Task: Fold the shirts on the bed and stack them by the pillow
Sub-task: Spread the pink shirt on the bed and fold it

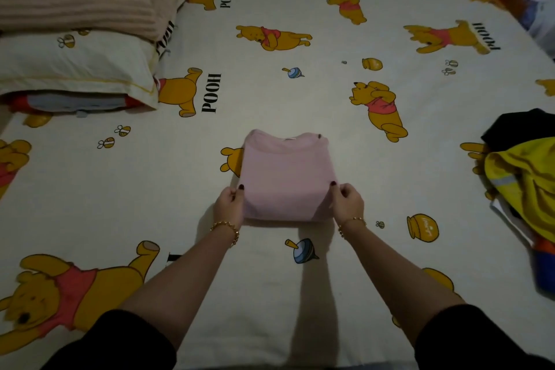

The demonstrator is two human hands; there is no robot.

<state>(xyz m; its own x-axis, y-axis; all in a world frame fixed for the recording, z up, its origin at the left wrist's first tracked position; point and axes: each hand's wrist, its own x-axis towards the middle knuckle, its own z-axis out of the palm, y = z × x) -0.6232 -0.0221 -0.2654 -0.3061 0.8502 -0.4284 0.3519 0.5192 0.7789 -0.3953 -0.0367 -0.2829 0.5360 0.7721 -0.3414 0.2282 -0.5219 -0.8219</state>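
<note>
Two pinches: left hand (pixel 229 204) and right hand (pixel 348 203) hold the folded pink cloth shirt's (pixel 286 177) sides. White printed pillow (pixel 75 66) — bed's (pixel 300 93) far-left corner, nearer my left.

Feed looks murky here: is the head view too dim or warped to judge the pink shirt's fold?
Head view: dim, darker at the corners; arm shadows fall on the cream cartoon-bear bedsheet; wide-angle bowing at the edges; folded pink shirt, pinched by left hand and right hand, reads clearly, slightly soft.

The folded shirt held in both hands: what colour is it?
Plain pale pink; the folded shirt shows best in the head view.
</note>
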